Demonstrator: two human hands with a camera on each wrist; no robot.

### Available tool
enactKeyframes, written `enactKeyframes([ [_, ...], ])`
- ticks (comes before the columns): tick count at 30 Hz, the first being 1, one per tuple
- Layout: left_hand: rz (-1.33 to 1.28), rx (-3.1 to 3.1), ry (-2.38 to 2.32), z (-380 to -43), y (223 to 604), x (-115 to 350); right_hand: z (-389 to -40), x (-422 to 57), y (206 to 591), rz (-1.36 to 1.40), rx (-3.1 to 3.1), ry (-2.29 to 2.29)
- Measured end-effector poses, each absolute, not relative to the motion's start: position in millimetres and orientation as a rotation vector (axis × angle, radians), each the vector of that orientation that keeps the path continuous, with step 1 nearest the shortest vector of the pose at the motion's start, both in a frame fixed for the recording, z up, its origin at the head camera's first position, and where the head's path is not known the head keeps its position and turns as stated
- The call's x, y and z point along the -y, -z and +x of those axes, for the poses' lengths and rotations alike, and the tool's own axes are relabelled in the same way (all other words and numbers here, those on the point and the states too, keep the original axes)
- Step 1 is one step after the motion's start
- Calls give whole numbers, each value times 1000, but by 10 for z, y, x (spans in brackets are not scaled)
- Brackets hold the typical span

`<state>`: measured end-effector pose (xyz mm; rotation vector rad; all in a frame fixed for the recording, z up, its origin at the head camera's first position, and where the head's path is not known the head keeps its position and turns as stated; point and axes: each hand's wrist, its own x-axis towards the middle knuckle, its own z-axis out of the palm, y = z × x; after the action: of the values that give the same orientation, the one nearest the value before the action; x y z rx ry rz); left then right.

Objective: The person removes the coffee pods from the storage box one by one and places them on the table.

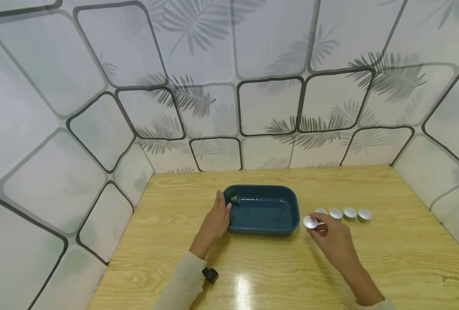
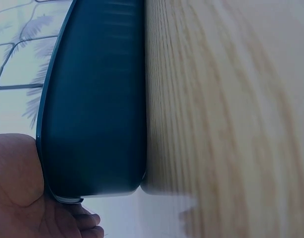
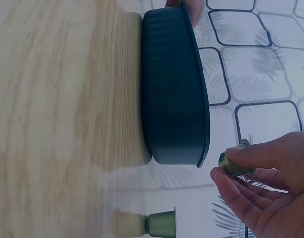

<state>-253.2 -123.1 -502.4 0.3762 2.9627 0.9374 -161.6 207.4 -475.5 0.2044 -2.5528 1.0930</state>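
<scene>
My left hand holds the left side of a dark blue rectangular basin, with the thumb at the rim and the fingers along the outside. In the left wrist view the palm lies against the basin's rim. Inside the basin, a green coffee capsule lies on its side by the left wall. My right hand pinches another coffee capsule between thumb and fingers, just right of the basin. Its silver lid shows in the head view, its green body in the right wrist view.
Several more capsules stand lid up in a row right of the basin, one partly hidden behind my right hand. The wooden table meets patterned walls at the back and sides.
</scene>
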Motion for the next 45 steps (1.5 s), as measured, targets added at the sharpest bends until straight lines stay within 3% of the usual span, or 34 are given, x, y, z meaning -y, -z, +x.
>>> enactKeyframes([
  [45,395,-2948,-961,-2525,5053,1238,-1438,-2743,4867,115,2543,-965],
])
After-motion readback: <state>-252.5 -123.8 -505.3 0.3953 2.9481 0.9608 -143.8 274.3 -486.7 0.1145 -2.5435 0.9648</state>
